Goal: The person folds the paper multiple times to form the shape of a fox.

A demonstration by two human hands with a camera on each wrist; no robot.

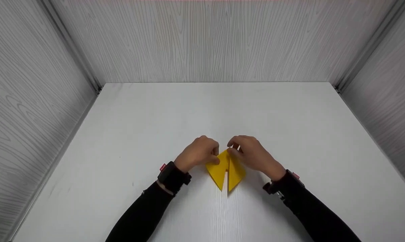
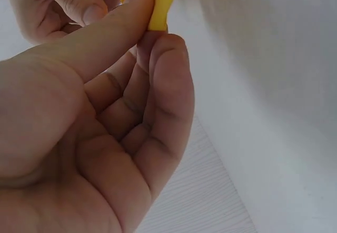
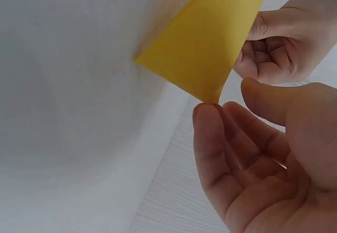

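Note:
A folded piece of yellow paper (image 1: 218, 173) is between the two hands above the white table, its top pointed and its lower part split into two flaps. My left hand (image 1: 199, 152) pinches its left edge between thumb and bent forefinger, and the left wrist view shows the paper (image 2: 165, 3) between them. At the upper right of the paper is my right hand (image 1: 254, 155). In the right wrist view, a fingertip of the right hand (image 3: 263, 159) is right at a corner of the paper (image 3: 210, 48), while the thumb stands apart from that finger.
The white tabletop (image 1: 148, 114) spreads around the hands. Grey wood-grain panels enclose it at the back (image 1: 202, 40), left (image 1: 27, 87) and right (image 1: 384, 87). Both wrists wear black bands with small devices (image 1: 172, 176).

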